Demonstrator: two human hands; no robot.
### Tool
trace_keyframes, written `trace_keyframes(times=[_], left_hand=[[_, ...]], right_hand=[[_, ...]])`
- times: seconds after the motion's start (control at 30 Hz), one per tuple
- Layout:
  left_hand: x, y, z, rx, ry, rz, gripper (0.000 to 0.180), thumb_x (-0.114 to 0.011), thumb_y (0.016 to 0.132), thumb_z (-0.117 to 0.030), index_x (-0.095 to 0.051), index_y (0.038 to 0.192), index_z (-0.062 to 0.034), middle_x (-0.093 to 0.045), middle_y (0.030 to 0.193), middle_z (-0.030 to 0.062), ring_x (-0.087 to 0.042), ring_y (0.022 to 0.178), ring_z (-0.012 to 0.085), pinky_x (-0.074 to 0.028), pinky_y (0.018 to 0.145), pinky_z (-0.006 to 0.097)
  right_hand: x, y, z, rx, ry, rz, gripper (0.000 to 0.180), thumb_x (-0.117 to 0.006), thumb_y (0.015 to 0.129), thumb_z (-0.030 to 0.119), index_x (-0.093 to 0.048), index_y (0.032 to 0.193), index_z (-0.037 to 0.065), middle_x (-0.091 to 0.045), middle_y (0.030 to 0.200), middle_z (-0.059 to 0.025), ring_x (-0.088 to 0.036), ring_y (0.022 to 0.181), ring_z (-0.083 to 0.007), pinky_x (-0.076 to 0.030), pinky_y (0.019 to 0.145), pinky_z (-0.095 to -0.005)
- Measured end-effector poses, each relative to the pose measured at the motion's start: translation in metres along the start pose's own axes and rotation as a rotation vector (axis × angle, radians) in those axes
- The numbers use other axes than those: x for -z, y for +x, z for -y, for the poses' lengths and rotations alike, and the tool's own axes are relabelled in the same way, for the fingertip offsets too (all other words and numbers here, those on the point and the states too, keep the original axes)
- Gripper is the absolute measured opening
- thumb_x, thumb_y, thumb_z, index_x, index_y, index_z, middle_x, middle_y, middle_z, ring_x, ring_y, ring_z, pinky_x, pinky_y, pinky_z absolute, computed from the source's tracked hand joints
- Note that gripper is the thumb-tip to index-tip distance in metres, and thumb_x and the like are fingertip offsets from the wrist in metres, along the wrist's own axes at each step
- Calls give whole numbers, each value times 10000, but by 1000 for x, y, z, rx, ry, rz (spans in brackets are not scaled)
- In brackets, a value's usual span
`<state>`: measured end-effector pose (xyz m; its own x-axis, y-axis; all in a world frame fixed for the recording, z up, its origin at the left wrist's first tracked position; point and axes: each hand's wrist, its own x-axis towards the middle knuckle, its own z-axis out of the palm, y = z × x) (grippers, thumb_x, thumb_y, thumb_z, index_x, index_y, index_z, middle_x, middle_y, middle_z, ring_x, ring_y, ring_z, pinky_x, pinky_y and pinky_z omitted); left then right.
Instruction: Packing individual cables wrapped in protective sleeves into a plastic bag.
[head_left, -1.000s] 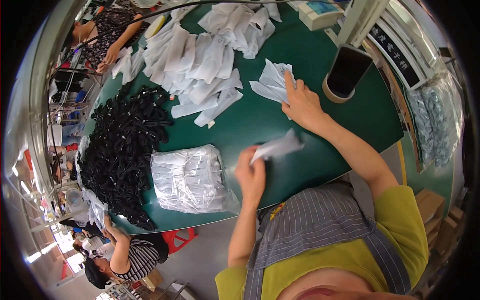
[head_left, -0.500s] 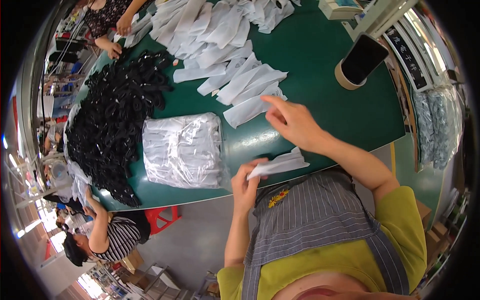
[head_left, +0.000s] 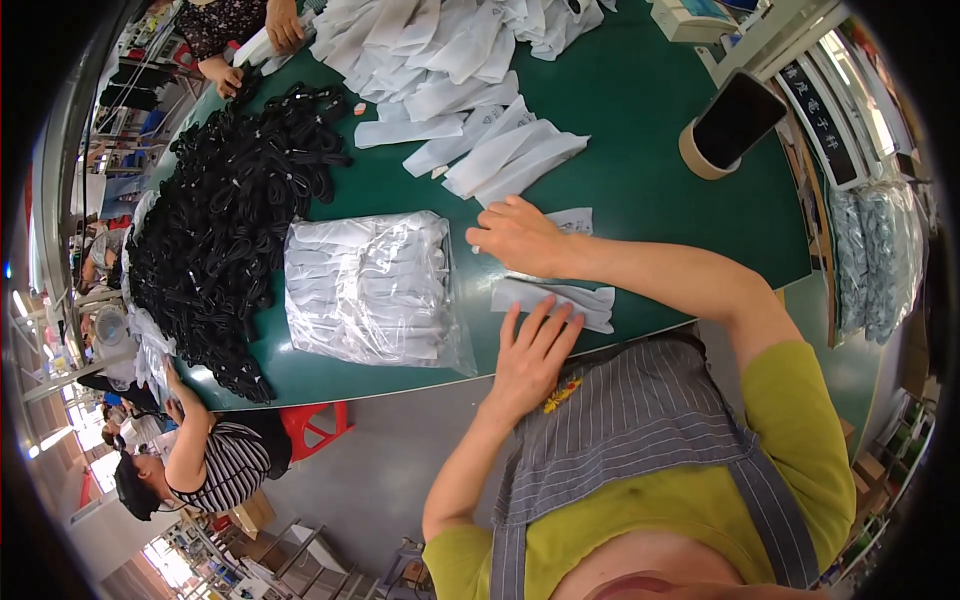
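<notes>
My left hand (head_left: pixel 535 360) lies flat with fingers spread on a slim white packet (head_left: pixel 592 298) near the table's front edge. Just beyond it, my right hand (head_left: pixel 520 238) is closed over the left end of another white packet (head_left: pixel 575 220). That packet's printed right end shows past my wrist; its middle is hidden. To the left of both hands rests a clear plastic bag (head_left: pixel 368 290) packed with rows of white packets. Farther off, a heap of loose white packets (head_left: pixel 430 50) spreads toward me.
A pile of black coiled cables (head_left: pixel 240 220) covers the left of the green table (head_left: pixel 650 150). At right a phone (head_left: pixel 738 118) leans in a tape roll (head_left: pixel 700 155). One co-worker's hands (head_left: pixel 285 25) are at the far left; another person (head_left: pixel 225 450) sits at the left edge.
My right hand has drawn the nearest loose packet toward me and left. My left hand has laid its packet on the table and spread its fingers over it.
</notes>
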<state>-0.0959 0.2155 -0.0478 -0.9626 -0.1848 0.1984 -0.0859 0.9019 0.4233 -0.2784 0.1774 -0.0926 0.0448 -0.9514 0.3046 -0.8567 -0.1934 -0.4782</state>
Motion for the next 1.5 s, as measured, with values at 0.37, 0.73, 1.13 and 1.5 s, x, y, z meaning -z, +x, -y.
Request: trace_keyframes(times=[0.37, 0.73, 1.13, 1.5], left_hand=[[-30, 27, 22, -51, 1, -95, 391, -647, 763, -104, -622, 1152, -94, -585, 1122, 82, -541, 1064, 251, -386, 1004, 455], [-22, 61, 44, -14, 56, -179, 350, -740, 694, -115, -667, 1036, -126, -517, 1276, 158, -495, 1176, 341, -350, 1008, 503], [-26, 61, 18, 16, -57, -132, 595, -768, 654, -125, -548, 1193, -1, -506, 1219, 162, -507, 1121, 341, -387, 946, 489], [-35, 44, 14, 101, -158, -139, 591, -755, 620, -102, -564, 1172, -15, -486, 1312, 185, -492, 1183, 365, -369, 997, 475]], right_hand=[[87, -54, -13, 16, 77, -40, 274, -680, 820, 179, -609, 1069, 88, -586, 1040, -92, -559, 966, -259, -440, 805, -380], [94, -60, -36, -263, 406, 381, 257, -639, 824, 167, -612, 1050, 47, -613, 1056, -120, -565, 1029, -305, -455, 897, -394], [89, -64, -58, -128, -94, -52, 246, -623, 728, -3, -528, 951, 40, -490, 958, -116, -538, 939, -300, -476, 757, -401], [116, -55, -24, -381, 293, 430, 343, -719, 823, 239, -529, 1025, 37, -545, 1034, -130, -572, 944, -283, -476, 781, -367]])
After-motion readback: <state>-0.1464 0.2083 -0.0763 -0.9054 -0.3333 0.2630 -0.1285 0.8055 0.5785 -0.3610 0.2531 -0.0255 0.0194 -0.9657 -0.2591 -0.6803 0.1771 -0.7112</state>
